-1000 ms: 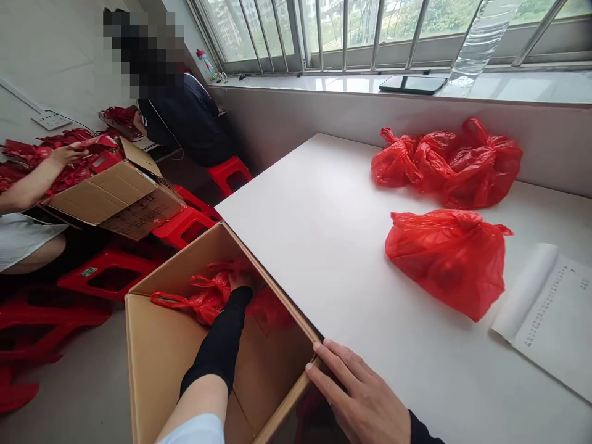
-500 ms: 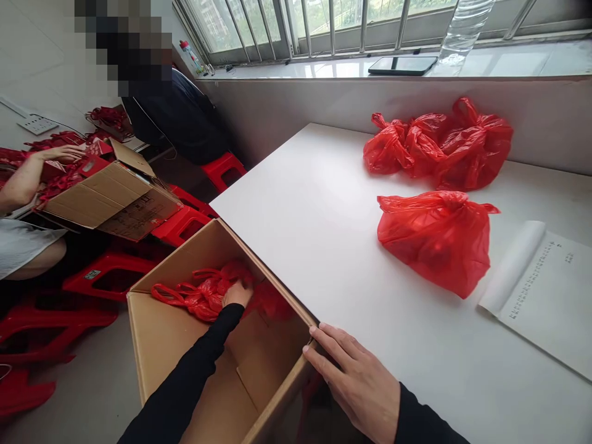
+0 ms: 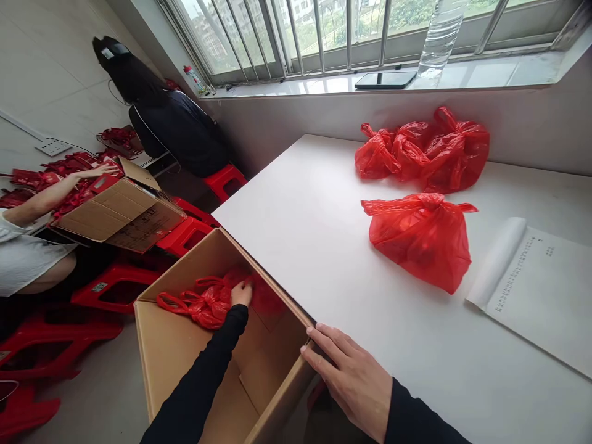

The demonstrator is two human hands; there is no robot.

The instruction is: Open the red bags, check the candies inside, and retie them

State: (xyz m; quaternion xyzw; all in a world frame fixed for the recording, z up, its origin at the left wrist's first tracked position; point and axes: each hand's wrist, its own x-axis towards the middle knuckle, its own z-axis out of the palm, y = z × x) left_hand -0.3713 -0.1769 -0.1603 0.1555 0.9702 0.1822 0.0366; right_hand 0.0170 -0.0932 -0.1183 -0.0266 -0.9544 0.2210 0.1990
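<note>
An open cardboard box stands on the floor against the white table's left edge. My left hand reaches down into it and presses on red plastic bags at its far end; whether the fingers grip a bag I cannot tell. My right hand lies flat with fingers spread on the table's near corner, touching the box's rim. A filled red bag lies in the middle of the table. Several more tied red bags sit by the wall.
A printed paper sheet lies at the table's right. A phone and a clear bottle rest on the windowsill. Left, a person's arm reaches over another cardboard box on red stools. A dark-clothed person sits behind.
My left hand has shifted slightly on the bags inside the box. The view has tilted and turned a little. My right hand stays on the table corner.
</note>
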